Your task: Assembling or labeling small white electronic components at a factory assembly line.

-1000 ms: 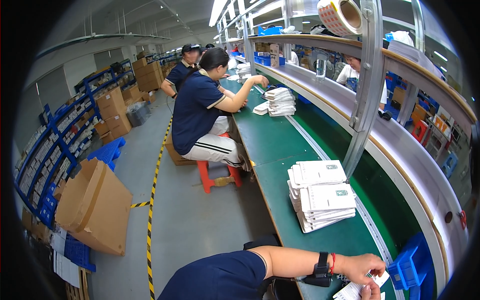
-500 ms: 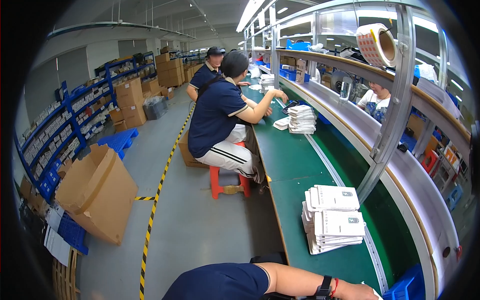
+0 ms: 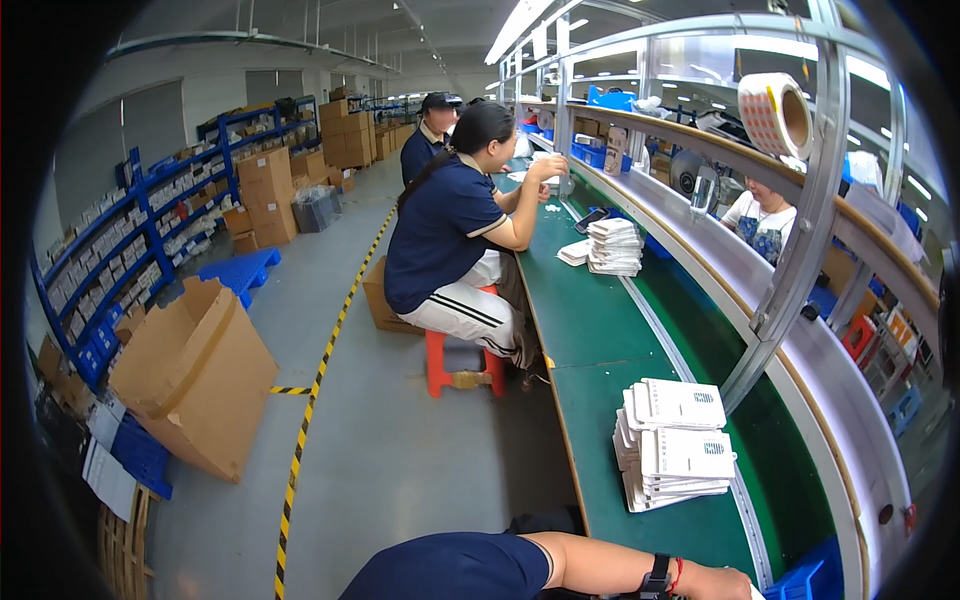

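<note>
Co-worker's hands rose; white piece pokes past left grip

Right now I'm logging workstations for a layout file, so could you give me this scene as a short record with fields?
Left hand: at the lower edge, partly cut off; a white item shows at its fingers, grip unclear
Right hand: not in view
Stock: two adjoining piles of white packets on the green bench
Bin: blue bin, right of the left hand
Co-worker: seated on a red stool, hands raised
Floor: cardboard box left of black-and-yellow tape
</note>
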A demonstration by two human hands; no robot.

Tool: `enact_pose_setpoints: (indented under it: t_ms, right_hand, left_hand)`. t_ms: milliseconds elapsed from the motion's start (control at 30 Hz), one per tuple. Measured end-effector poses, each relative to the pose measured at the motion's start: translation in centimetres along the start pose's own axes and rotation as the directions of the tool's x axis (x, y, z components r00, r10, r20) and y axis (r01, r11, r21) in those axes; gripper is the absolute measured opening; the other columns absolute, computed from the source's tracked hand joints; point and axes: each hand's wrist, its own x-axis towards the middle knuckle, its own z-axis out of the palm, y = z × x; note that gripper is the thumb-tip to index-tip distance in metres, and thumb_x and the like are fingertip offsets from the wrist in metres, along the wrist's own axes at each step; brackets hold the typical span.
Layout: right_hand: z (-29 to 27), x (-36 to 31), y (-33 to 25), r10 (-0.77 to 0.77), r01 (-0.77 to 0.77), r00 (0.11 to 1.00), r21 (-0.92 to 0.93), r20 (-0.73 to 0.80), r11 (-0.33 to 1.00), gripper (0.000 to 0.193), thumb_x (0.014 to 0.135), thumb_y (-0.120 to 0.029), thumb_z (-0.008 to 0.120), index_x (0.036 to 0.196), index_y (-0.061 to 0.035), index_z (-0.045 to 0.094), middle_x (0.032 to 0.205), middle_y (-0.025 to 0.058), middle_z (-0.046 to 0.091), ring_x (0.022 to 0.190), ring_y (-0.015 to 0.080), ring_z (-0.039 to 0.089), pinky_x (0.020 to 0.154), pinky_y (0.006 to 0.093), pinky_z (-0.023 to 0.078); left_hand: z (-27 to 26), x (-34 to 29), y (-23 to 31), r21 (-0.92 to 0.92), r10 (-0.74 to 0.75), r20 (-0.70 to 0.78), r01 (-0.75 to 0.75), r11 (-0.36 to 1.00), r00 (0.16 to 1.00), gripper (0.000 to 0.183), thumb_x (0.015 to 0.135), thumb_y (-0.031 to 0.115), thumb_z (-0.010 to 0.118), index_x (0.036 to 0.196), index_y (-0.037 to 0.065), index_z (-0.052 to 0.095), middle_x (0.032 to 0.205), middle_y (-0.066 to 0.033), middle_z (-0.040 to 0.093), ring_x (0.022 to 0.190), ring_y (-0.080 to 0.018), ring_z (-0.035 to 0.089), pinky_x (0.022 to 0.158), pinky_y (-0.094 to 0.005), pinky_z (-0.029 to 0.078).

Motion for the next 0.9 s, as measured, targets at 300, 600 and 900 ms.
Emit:
enact_pose_setpoints:
  t_ms: [300, 600, 900]
  right_hand:
    - [-1.4, 2.6, 4.3, 0.086, -0.076, 0.994, -0.143, 0.065, 0.987, 0.023, 0.09, -0.015, 0.059, 0.104, 0.0032, 0.061, 0.095, 0.0079, 0.062, 0.084, 0.0145, 0.057, 0.072, 0.0281, 0.047]
    - [-2.4, 4.5, 6.1, 0.035, -0.014, 0.985, -0.124, 0.169, 0.992, 0.021, 0.084, -0.016, 0.068, 0.095, 0.0003, 0.062, 0.086, 0.0045, 0.058, 0.076, 0.0112, 0.05, 0.062, 0.0269, 0.044]
    - [-1.9, 4.0, 5.4, 0.017, -0.015, 0.986, -0.01, 0.164, 1.0, 0.023, 0.085, -0.02, 0.066, 0.101, -0.0031, 0.062, 0.084, 0.0011, 0.058, 0.07, 0.009, 0.051, 0.057, 0.0223, 0.04]
  left_hand:
    - [-0.1, -6.7, 3.9, 0.19, -0.135, -0.371, 0.218, 0.957, 0.919, 0.031, 0.077, 0.034, 0.071, 0.076, 0.004, 0.066, 0.071, -0.0103, 0.064, 0.069, -0.0293, 0.063, 0.058, -0.0407, 0.047]
    - [3.4, -14.5, 5.5, 0.551, -0.086, -0.583, 0.471, 0.689, 0.808, 0.045, 0.087, 0.028, 0.059, 0.122, 0.001, 0.049, 0.125, -0.0218, 0.045, 0.125, -0.0381, 0.038, 0.107, -0.0435, 0.03]
    - [3.7, -14.2, 6.2, 0.597, -0.177, -0.534, 0.517, 0.614, 0.827, 0.05, 0.088, 0.034, 0.057, 0.124, 0.0, 0.05, 0.124, -0.0232, 0.048, 0.126, -0.0404, 0.039, 0.107, -0.0452, 0.031]
